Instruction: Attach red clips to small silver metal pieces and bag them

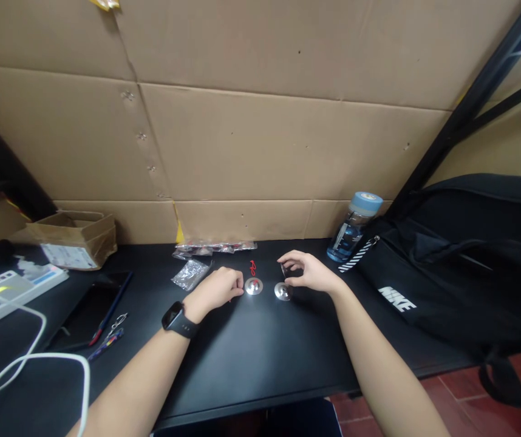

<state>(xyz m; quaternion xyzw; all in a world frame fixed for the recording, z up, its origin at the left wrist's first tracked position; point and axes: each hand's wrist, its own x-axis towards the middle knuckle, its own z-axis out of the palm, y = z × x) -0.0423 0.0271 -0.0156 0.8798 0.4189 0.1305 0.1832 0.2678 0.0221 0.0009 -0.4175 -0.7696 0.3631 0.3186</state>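
Two small shiny metal discs with raised centres, like finger cymbals, lie on the black table. My left hand [224, 286], with a black watch at its wrist, rests beside the left finger cymbal [254, 286]; its fingers are curled together and hide whatever may be in them. A red cord [252, 267] lies at that cymbal's far side. Over the right finger cymbal [283, 292] is my right hand [308, 271], thumb and fingers curved around a thin metal disc [283, 268] seen nearly edge-on. A crumpled clear plastic bag [190, 275] lies left of my left hand.
Several clear packets [215, 247] lie along the cardboard wall. At right stand a blue-capped bottle [354, 227] and a black backpack [452, 267]. On the left are an open cardboard box [76, 237], a dark phone-like slab [90, 309], keys [115, 331] and a white cable [55, 356].
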